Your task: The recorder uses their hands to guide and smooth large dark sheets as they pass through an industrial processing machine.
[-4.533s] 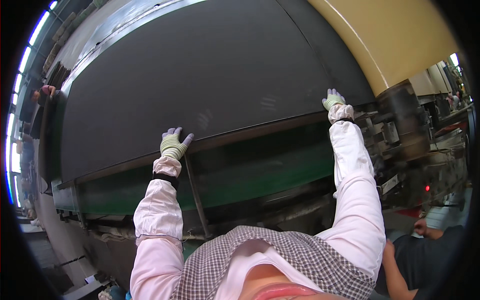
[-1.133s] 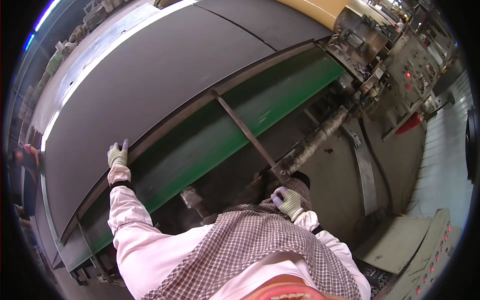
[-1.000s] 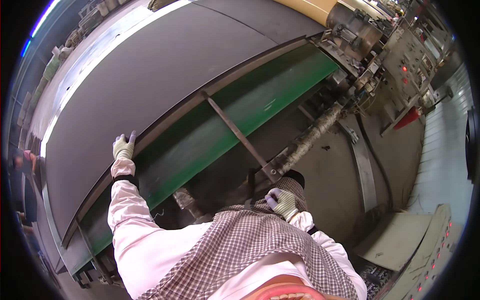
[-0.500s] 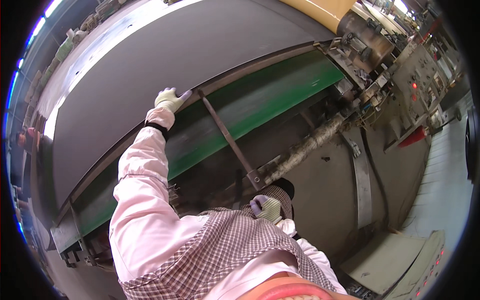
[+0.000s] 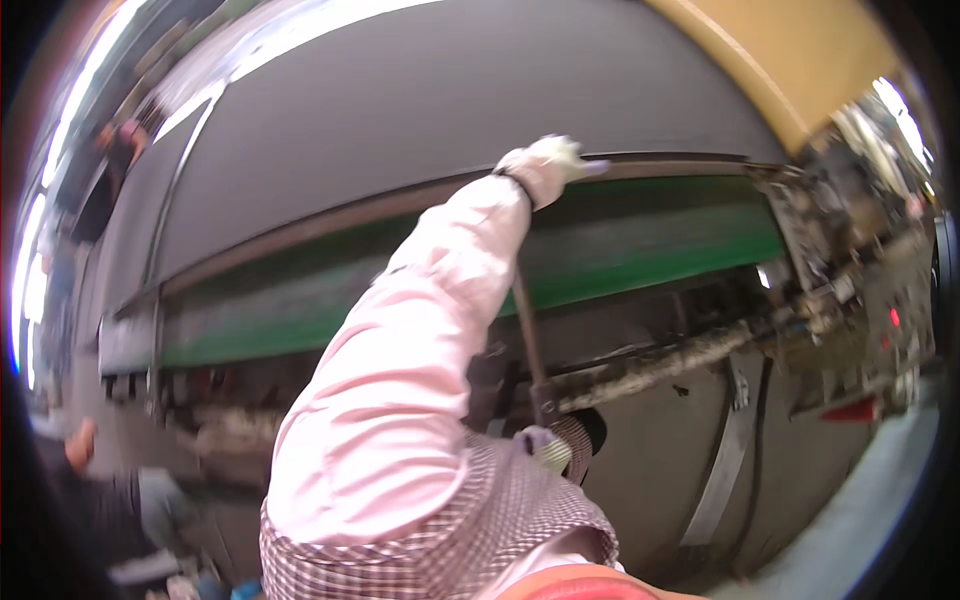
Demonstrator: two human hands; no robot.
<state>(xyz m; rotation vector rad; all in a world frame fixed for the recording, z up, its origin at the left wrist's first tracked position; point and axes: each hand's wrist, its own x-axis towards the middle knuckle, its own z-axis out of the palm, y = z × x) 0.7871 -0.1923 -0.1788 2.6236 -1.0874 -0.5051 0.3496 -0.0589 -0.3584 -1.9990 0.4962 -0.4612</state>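
My left hand, in a pale glove with purple-grey fingertips, reaches out to the near edge of a wide dark grey sheet. Its thumb points right along the edge and the fingers lie on the sheet, slightly blurred. Below the edge runs a long green panel, with a slanting metal bar in front of it. Low by my checked apron is my right hand, also gloved, with curled fingers. The apron and blur partly hide it, so anything inside it cannot be made out.
A large yellow-tan roller or cover rises at the far right. Machine parts and a control panel stand right of the sheet. A metal strip lies on the floor. One person is at far left, another at lower left.
My left hand has moved right along the sheet's edge, past the metal bar. The view has turned, bringing two people into sight at the left. My right hand stays low by the apron.
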